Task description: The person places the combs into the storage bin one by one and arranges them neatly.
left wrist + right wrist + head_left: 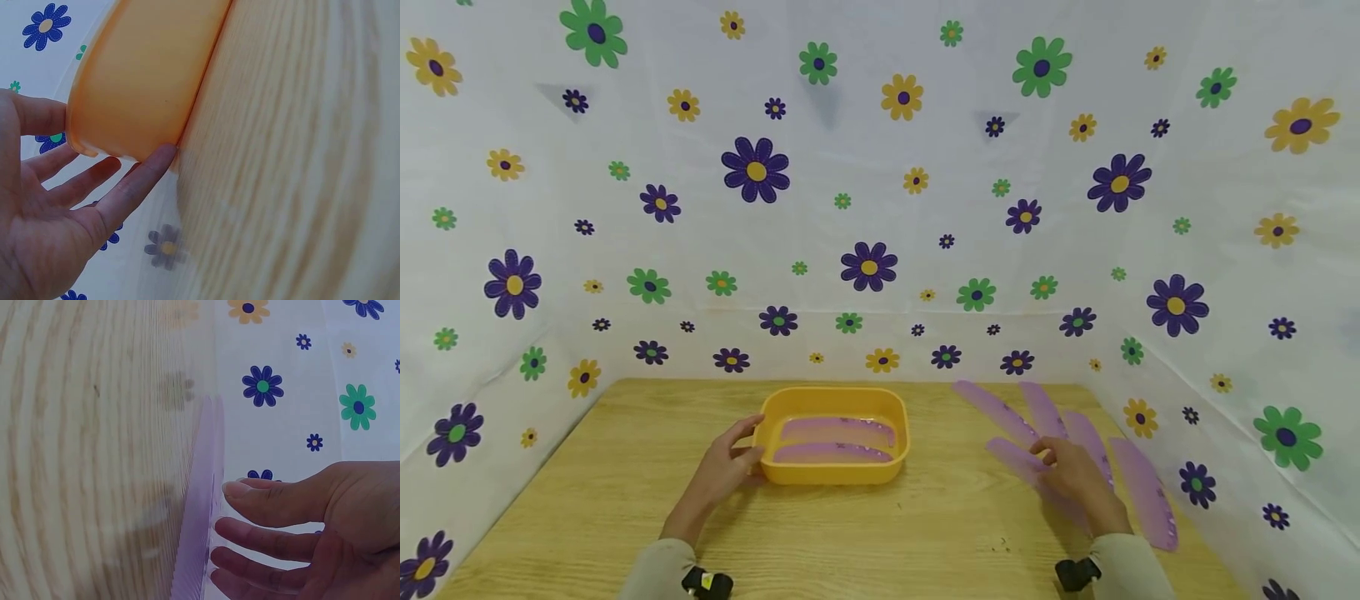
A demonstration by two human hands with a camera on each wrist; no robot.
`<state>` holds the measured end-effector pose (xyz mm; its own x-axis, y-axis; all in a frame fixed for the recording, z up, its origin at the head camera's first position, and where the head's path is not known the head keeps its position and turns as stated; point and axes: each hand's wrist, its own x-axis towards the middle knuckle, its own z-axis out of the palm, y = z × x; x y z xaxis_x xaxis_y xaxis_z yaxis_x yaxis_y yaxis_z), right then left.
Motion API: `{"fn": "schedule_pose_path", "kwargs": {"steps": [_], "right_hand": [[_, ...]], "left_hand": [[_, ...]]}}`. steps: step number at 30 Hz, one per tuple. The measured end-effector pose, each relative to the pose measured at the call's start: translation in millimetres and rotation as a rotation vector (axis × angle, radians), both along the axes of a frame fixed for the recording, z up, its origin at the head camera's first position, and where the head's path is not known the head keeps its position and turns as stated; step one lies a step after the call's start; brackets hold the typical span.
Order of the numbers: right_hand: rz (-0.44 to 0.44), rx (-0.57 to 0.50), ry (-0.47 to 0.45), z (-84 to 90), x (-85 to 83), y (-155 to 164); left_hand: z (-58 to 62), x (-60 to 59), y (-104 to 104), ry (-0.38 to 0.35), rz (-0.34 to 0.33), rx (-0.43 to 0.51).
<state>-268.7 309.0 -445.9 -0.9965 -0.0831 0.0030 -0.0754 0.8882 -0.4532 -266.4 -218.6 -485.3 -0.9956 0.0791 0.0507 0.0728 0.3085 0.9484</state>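
The right hand (1075, 477) was at the near comb (1015, 457), its fingertips (226, 526) along one long edge, while the toothed edge faced away from them; whether the thumb had pinched it, I cannot tell. The left hand (724, 467) gripped the end of the tub (831, 475), which rested on the table (820, 542) between the hands. Two combs (838, 431) lay in the tub, side by side lengthwise.

The step looked to be taking up one comb. Doing it well called for a pinch on the smooth edge, near the middle, so the long, thin piece stayed level and the teeth ran free. Neighbours lay close: two beyond the right hand (996, 414) (1041, 408), one partly behind it (1088, 442) and one to its right (1146, 492). A straight lift would probably have disturbed them less than a sideways drag. The left hand needed only steady, light pressure, since squeezing could have skewed the tub.
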Motion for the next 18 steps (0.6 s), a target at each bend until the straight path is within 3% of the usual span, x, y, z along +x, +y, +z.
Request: {"fn": "schedule_pose_path", "kwargs": {"steps": [18], "right_hand": [[0.013,0.019,-0.024,-3.9,-0.6,6.5]], "left_hand": [[-1.5,0.2,-0.6,0.0,-0.002,-0.026]]}}
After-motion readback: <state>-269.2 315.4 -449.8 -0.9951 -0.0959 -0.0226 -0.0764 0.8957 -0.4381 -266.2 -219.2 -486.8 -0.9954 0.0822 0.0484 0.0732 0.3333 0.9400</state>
